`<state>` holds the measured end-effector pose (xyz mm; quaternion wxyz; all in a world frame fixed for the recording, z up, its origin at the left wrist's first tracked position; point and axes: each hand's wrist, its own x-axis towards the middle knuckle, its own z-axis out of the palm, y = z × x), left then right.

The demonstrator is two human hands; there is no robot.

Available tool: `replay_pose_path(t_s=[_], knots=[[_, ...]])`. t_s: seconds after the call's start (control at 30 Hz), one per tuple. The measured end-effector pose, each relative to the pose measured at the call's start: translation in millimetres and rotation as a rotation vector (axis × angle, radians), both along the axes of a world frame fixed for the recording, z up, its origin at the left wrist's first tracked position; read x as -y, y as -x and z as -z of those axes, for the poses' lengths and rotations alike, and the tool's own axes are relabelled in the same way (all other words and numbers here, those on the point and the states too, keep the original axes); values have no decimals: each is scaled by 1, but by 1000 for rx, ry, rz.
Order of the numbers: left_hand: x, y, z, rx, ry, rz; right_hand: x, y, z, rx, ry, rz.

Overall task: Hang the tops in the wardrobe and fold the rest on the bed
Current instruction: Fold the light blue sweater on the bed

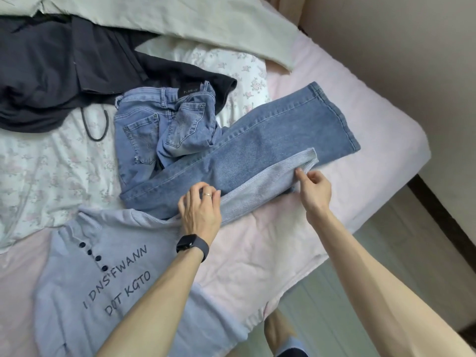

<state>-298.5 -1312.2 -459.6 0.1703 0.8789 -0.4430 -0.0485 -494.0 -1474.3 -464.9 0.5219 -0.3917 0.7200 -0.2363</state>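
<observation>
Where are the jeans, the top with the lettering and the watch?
jeans (257, 135): head view, on the outstretched leg.
lettered top (77, 274): head view, on the chest beside the lettering.
watch (192, 245): head view, on the dark strap at the left wrist.

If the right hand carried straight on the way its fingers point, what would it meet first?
The right hand pinches the top's sleeve and points up-left. The jeans leg lies straight ahead under that sleeve and is likely the first thing met, though depth is unclear.

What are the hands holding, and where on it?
The top's sleeve: the right hand pinches it near the cuff, and the left hand grips its upper end.
</observation>
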Motion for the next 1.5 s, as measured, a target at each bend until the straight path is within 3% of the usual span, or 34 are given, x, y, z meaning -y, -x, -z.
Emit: replay_pose_path(t_s=[0.2,0.33,0.43,0.5,0.63,0.73,0.83,0.93,1.0,1.1,1.13,1.23,1.3,1.33,1.4,1.5], knots=[[38,11,-17,34,-21,273,4,-2,-11,39,-52,128],[64,14,-18,-43,-136,179,-1,8,-7,43,-75,332],[73,16,-12,-1,-183,180,-9,11,-2,120,-162,287],[66,20,-5,72,-99,242,-10,12,-2,241,-234,229],[11,31,17,213,60,269,-7,17,-5,271,-214,164],[-47,39,28,176,-114,191,-10,20,-12,231,-117,141],[-59,30,27,11,-400,15,-16,17,-25,245,-39,114],[-45,6,24,-140,-512,57,-26,9,-46,264,36,58],[-42,-6,13,-174,-473,70,-41,-1,-64,262,107,-7],[-54,-9,-20,-377,-207,-80,-77,-24,-91,283,186,-167],[-62,-11,-34,-565,-145,-203,-95,-33,-98,291,202,-248],[-99,-32,-75,-1453,-152,-518,-160,-65,-112,277,231,-570],[-135,-55,-91,-1825,-254,-474,-207,-80,-113,201,290,-849],[-165,-69,-97,-1882,-268,-419,-239,-90,-114,174,326,-1004],[-214,-88,-99,-1822,-263,-353,-289,-99,-110,170,356,-1222],[-290,-101,-86,-1425,-297,-398,-351,-104,-91,133,352,-1310]])
